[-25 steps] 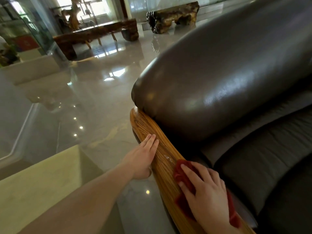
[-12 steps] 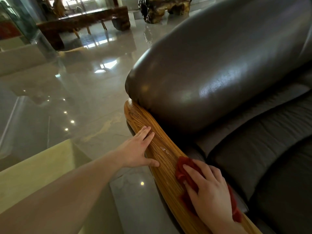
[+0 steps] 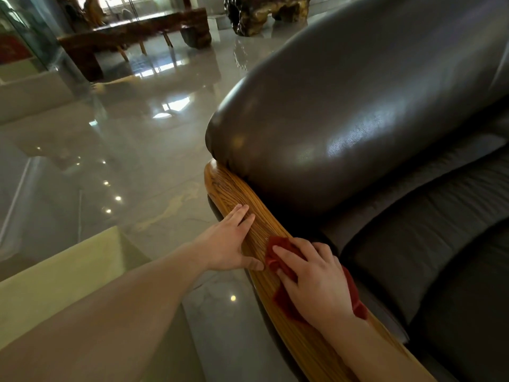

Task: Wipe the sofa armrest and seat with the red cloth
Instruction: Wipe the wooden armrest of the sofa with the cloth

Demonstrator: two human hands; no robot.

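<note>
A wooden armrest (image 3: pixel 237 194) runs from the lower right up to the sofa's dark leather back cushion (image 3: pixel 358 119). My right hand (image 3: pixel 311 282) lies flat on the red cloth (image 3: pixel 283 301) and presses it onto the armrest's top. My left hand (image 3: pixel 228 244) rests on the armrest's outer edge just ahead of the cloth, fingers straight, thumb tip almost touching the cloth. The dark leather seat (image 3: pixel 429 244) lies to the right of the armrest.
A glossy marble floor (image 3: pixel 124 161) spreads to the left of the sofa. A pale green surface (image 3: pixel 60 279) sits at lower left under my left forearm. A dark wooden bench (image 3: pixel 132 37) and a carved root stool (image 3: pixel 264 15) stand far back.
My right hand has slid the red cloth forward along the armrest, closing the gap to my left hand. The left hand's thumb has spread out across the wood.
</note>
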